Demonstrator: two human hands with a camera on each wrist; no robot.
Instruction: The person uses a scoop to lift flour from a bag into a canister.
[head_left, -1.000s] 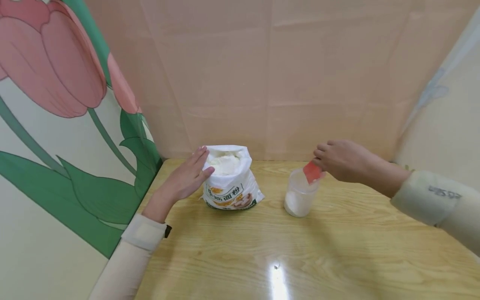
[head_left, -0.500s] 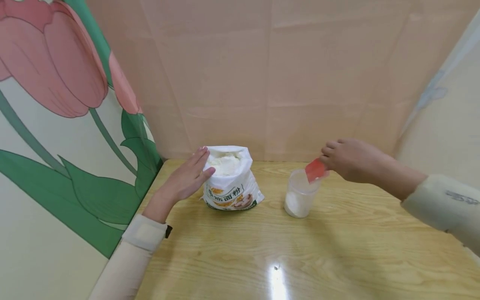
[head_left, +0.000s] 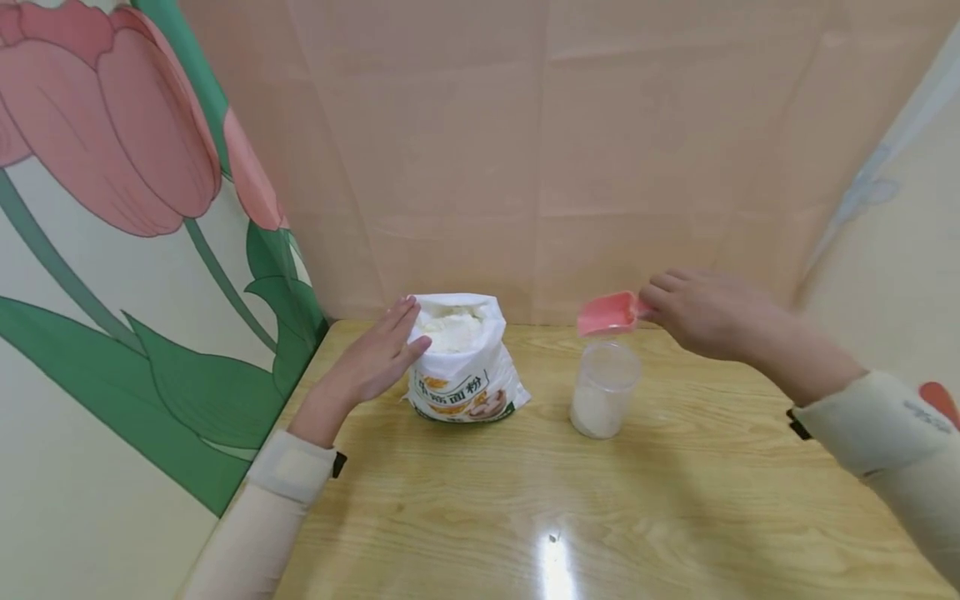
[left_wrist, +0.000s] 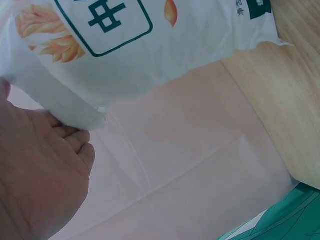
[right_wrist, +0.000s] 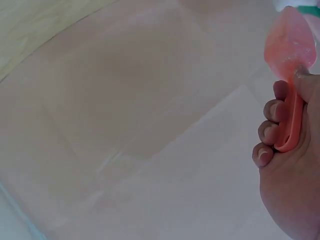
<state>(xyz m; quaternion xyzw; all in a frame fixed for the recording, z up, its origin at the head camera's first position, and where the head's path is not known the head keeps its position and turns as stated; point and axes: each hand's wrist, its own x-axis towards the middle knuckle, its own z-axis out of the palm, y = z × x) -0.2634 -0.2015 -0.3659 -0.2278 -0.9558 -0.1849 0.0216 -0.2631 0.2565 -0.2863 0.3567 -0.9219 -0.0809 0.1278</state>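
Observation:
A white printed flour bag [head_left: 468,383] stands with its top open, and white flour [head_left: 452,327] shows inside. My left hand [head_left: 375,357] rests against the bag's left side near the rim, fingers mostly straight and thumb toward the front. In the left wrist view its fingertips touch the bag's edge. To the right, a clear plastic container [head_left: 606,379] holds white powder in its lower part. My right hand [head_left: 708,317] grips a pink scoop [head_left: 604,315] by the handle, just above the container's mouth. The right wrist view shows its fingers [right_wrist: 270,134] curled round that handle.
Bag and container stand apart on a wood-grain table [head_left: 480,500], near its back edge. A pinkish cloth wall [head_left: 540,167] rises behind, and a tulip-painted wall [head_left: 150,333] borders the left. Part of a red object [head_left: 939,402] shows at the far right, beside my sleeve.
The right hand has turned and raised the scoop from its downward tilt at the container's mouth to nearly level above it. The left hand and bag look the same.

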